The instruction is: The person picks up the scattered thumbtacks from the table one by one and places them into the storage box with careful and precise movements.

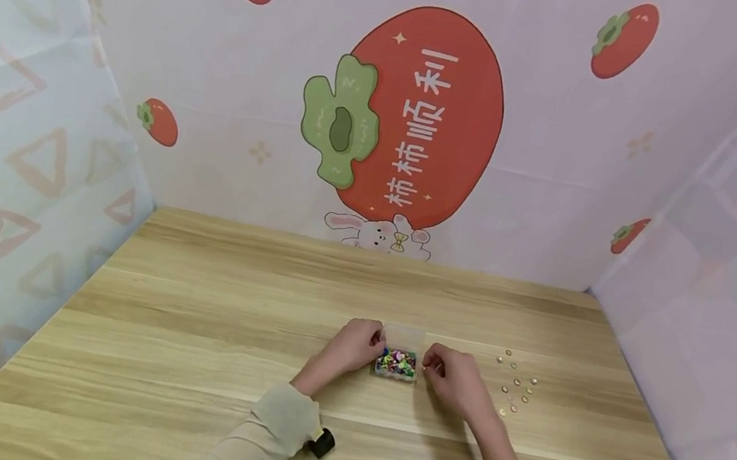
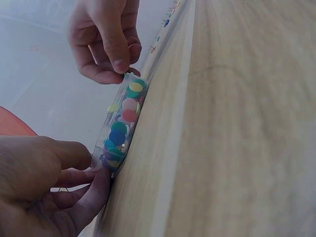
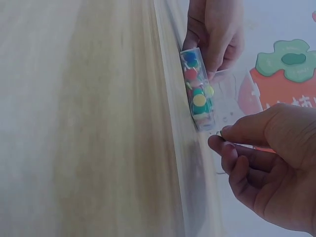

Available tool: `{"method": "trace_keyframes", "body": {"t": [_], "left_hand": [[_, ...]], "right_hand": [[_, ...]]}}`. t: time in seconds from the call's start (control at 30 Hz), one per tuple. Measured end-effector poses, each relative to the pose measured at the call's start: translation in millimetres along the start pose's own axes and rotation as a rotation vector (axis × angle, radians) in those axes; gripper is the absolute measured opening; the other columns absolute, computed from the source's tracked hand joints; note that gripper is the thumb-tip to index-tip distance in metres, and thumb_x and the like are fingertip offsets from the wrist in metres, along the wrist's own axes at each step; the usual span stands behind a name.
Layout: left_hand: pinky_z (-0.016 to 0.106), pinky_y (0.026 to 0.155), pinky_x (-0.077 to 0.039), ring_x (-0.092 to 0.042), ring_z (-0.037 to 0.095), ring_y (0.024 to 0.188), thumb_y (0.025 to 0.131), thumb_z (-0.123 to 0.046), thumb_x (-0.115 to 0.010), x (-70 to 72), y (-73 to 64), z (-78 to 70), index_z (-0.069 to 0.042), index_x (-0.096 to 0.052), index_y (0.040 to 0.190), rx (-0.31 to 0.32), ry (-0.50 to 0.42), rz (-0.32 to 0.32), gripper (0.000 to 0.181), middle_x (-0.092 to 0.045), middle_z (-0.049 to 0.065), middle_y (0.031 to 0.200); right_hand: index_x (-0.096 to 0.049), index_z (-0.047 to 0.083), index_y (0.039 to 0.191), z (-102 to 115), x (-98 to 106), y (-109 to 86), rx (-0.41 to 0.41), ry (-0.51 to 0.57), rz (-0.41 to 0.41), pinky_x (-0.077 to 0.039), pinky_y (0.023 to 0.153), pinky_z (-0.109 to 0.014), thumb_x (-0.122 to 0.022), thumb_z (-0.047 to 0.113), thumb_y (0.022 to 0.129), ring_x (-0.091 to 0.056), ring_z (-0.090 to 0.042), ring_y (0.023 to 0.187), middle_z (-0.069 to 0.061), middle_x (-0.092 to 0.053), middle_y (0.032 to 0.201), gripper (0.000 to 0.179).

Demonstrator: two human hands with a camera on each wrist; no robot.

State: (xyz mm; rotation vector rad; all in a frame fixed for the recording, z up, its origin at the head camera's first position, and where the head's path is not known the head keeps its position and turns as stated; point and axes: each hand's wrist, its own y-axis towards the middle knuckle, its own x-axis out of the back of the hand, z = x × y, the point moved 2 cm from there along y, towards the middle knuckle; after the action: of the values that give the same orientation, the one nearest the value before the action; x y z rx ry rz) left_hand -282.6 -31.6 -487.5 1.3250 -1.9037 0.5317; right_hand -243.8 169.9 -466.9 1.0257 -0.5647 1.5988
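Observation:
A small clear plastic box [image 1: 393, 377] full of colourful thumbtacks [image 2: 129, 114] sits on the table with its transparent lid [image 1: 405, 336] raised at the back. My left hand [image 1: 354, 343] holds the box by its left end, thumb and forefinger at the corner in the left wrist view. Just beyond the box's right end is my right hand [image 1: 454, 376], thumb and forefinger pinching a tiny thumbtack [image 3: 219, 133]. Most of that thumbtack is hidden by the fingertips.
Several loose thumbtacks [image 1: 517, 382] lie scattered on the wooden table [image 1: 219, 303] to the right of my right hand. A printed cloth backdrop [image 1: 537, 168] stands behind the table, with cloth sides left and right.

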Motion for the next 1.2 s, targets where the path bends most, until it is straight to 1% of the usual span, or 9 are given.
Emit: {"method": "trace_keyframes", "body": {"t": [0.2,0.43,0.7,0.87,1.03,1.2], "left_hand": [[0.022,0.059,-0.040,-0.048,0.009,0.063,0.095,-0.012,-0.061,0.4,2.2,-1.0,-0.009,-0.065,0.085,-0.003,0.007,-0.004,0.011,-0.060,-0.001,0.074],[0.022,0.060,-0.041,-0.049,0.009,0.063,0.095,-0.011,-0.061,1.6,1.6,-1.4,-0.009,-0.065,0.084,0.001,0.009,-0.005,0.012,-0.061,0.000,0.074],[0.022,0.058,-0.040,-0.047,0.007,0.062,0.092,-0.008,-0.061,3.3,-0.7,-0.7,-0.008,-0.063,0.082,-0.049,0.009,-0.040,0.011,-0.058,-0.002,0.071],[0.022,0.060,-0.040,-0.047,0.009,0.064,0.093,-0.010,-0.062,2.0,0.2,0.4,-0.009,-0.064,0.082,-0.017,0.004,-0.021,0.011,-0.059,-0.001,0.072],[0.022,0.059,-0.039,-0.047,0.008,0.063,0.092,-0.009,-0.063,0.0,1.4,2.0,-0.009,-0.063,0.081,-0.013,0.013,-0.019,0.011,-0.058,-0.001,0.072],[0.022,0.060,-0.039,-0.047,0.008,0.064,0.093,-0.009,-0.063,0.4,1.5,1.1,-0.009,-0.064,0.082,-0.002,0.008,-0.016,0.011,-0.058,-0.002,0.072]], "right_hand": [[-0.067,0.012,0.081,5.3,-2.5,4.1,0.019,0.012,-0.020,-0.050,0.064,-0.025,-0.072,0.000,0.082,-0.059,-0.007,0.068,0.004,-0.067,0.074,0.013],[-0.066,0.013,0.081,9.5,-2.2,7.2,-0.003,0.029,-0.016,-0.047,0.063,-0.024,-0.070,-0.001,0.083,-0.055,-0.007,0.067,0.004,-0.065,0.073,0.014],[-0.066,0.011,0.082,14.5,-2.8,9.0,0.024,0.044,-0.039,-0.049,0.065,-0.024,-0.070,0.000,0.084,-0.058,-0.007,0.069,0.004,-0.067,0.075,0.012],[-0.066,0.011,0.084,16.7,-5.3,11.6,0.031,0.052,-0.032,-0.049,0.065,-0.024,-0.069,0.000,0.085,-0.059,-0.007,0.070,0.002,-0.069,0.077,0.011],[-0.065,0.011,0.085,18.6,-6.1,12.8,0.027,0.048,-0.014,-0.049,0.065,-0.024,-0.069,0.002,0.086,-0.060,-0.007,0.070,0.002,-0.070,0.079,0.010],[-0.067,0.009,0.086,19.0,-6.9,12.7,0.010,0.043,-0.016,-0.051,0.066,-0.025,-0.069,0.002,0.087,-0.061,-0.008,0.072,0.000,-0.071,0.081,0.008]]}}
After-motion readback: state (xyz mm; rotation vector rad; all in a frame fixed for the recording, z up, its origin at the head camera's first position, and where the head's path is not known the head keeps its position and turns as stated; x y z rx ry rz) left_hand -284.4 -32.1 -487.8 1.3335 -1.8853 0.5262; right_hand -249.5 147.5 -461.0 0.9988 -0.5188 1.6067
